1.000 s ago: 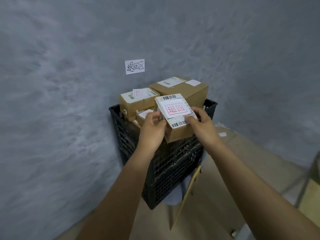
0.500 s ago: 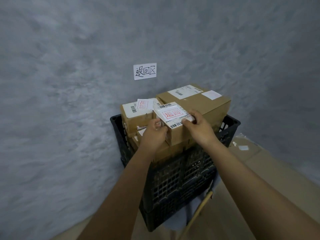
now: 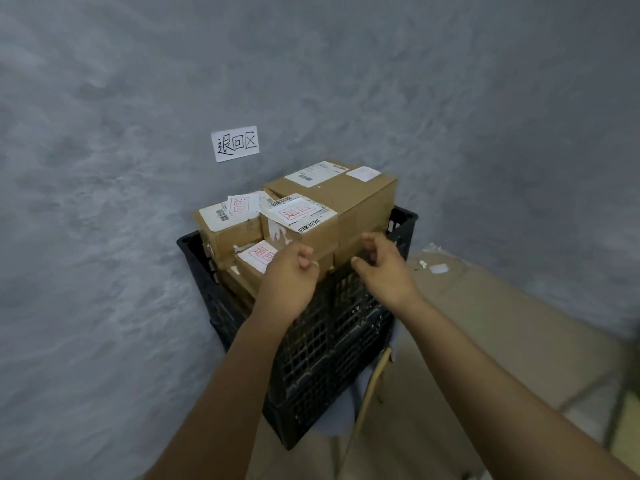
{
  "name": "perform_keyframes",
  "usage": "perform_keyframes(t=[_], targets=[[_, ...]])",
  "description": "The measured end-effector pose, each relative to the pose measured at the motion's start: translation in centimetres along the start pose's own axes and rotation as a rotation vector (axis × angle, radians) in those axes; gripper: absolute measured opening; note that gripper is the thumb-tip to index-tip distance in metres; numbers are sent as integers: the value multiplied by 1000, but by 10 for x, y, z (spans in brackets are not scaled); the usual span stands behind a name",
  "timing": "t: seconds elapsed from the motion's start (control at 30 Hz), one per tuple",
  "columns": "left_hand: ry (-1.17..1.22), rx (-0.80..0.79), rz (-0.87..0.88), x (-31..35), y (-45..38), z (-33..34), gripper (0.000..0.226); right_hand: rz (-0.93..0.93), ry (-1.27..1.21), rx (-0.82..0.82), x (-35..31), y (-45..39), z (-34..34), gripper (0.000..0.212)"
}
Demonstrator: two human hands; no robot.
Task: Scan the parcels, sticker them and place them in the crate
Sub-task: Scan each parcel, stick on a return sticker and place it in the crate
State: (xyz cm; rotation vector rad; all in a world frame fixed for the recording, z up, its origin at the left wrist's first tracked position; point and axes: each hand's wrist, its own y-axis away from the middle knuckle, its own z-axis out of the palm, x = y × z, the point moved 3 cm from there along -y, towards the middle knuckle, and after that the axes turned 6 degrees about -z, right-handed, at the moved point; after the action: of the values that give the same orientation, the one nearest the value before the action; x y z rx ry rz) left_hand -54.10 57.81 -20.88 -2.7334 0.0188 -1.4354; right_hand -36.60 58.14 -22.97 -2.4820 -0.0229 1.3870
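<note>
My left hand [image 3: 289,282] and right hand [image 3: 382,271] hover loosely curled, holding nothing, at the black lattice crate's [image 3: 332,351] near rim. The stickered cardboard parcel [image 3: 304,225] sits atop the stacked boxes inside.

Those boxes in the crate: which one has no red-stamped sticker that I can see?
The big box at the back right. Its top shows only a plain white label, while the three smaller boxes each carry a red-stamped sticker.

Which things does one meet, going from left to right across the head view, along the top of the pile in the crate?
Left parcel → loose red-stamped sticker → small stickered parcel → large parcel → crate right rim.
</note>
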Motion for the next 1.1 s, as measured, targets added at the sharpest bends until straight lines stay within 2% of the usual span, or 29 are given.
perform_keyframes(t=[0.1,0.23,0.5,0.7,0.8,1.1], targets=[[-53,-71,69,15,25,13,21,45,41,51,5,43,-26,47],[-28,-191,234,48,71,44,18,68,129,219,2,116,-74,42],[23,-372,550,128,197,133,23,74,451,437,-13,271,-190,34],[5,-488,731,175,288,202,26,178,524,549,2,363,-278,30],[-43,-523,765,194,332,241,29,232,549,582,22,414,-321,29],[-48,-717,700,241,481,370,31,394,549,651,87,558,-457,30]])
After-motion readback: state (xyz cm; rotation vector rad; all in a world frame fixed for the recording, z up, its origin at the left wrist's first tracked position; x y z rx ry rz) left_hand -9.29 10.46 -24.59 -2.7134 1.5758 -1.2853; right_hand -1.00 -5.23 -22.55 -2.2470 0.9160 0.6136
